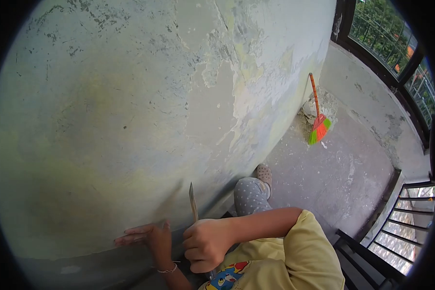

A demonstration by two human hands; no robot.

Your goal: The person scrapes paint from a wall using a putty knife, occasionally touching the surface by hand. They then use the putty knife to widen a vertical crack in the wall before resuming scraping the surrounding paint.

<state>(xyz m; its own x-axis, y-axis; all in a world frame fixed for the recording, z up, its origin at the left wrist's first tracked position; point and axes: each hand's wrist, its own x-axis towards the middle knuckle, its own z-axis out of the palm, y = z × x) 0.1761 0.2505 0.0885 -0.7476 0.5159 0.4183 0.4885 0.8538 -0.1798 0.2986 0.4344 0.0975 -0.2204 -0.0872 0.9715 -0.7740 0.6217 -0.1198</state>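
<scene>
My right hand (209,244) is wrapped round the handle of a pointed metal tool (193,200). The blade points up, close in front of the wall, and I cannot tell whether it touches. To the left, my left hand (152,238) has its fingers stretched out beside the lower part of the wall (116,145), with nothing in it. A bracelet circles the left wrist. The wall's paint is scratched and peeling, with a bare grey patch (212,104) at the upper middle.
An orange and green broom (319,128) leans in the corner beside crumbled plaster. My shoe (264,175) rests on the dusty floor (324,179). A dark-framed window (396,79) is at the upper right, and black railings (405,223) stand at the lower right.
</scene>
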